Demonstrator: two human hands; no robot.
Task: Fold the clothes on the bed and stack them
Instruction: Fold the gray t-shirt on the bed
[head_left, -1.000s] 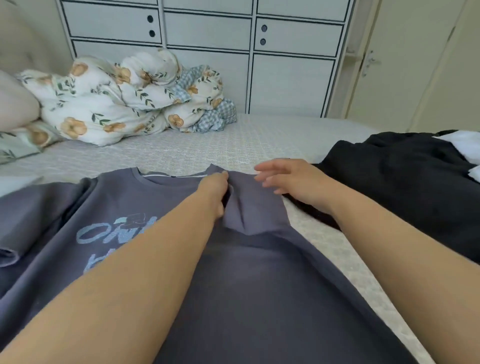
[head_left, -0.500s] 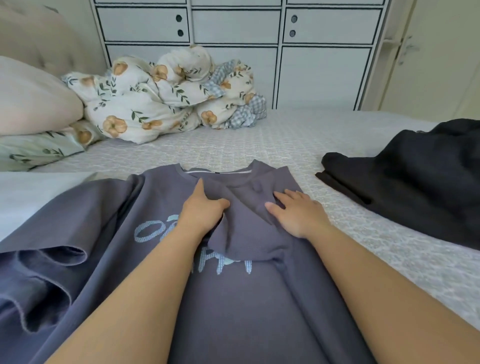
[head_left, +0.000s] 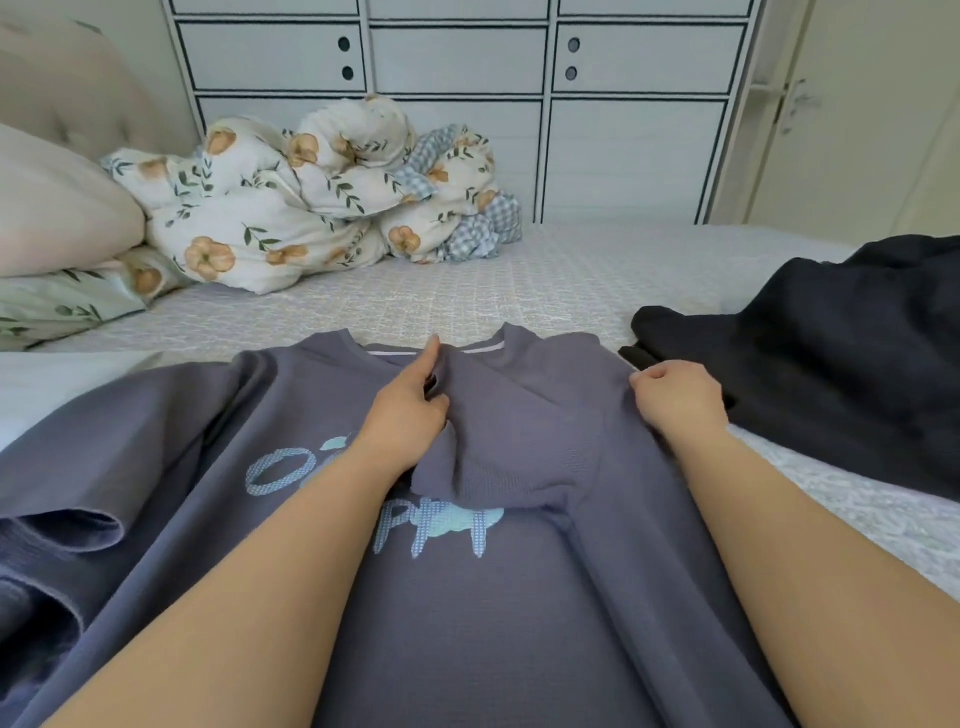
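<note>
A grey-blue sweatshirt (head_left: 493, 613) with pale blue lettering lies face up on the bed, collar away from me. Its right sleeve is folded in across the chest. My left hand (head_left: 410, 410) lies on the chest beside the folded sleeve, forefinger stretched toward the collar, fingers tucked against the sleeve's edge. My right hand (head_left: 678, 402) is closed in a fist on the fold at the right shoulder. The sweatshirt's left sleeve (head_left: 57, 540) lies bunched at the left. A black garment (head_left: 810, 364) lies crumpled on the right.
A floral duvet (head_left: 322, 202) is heaped at the far side of the bed (head_left: 545, 280), with pillows (head_left: 57, 208) at the left. White cupboard fronts (head_left: 457, 62) stand behind the bed. A door (head_left: 857, 114) is at the far right.
My right hand slid from the folded sleeve out to the right shoulder fold and closed into a fist. My left hand stayed on the chest, its forefinger now reaching the collar. The view came closer.
</note>
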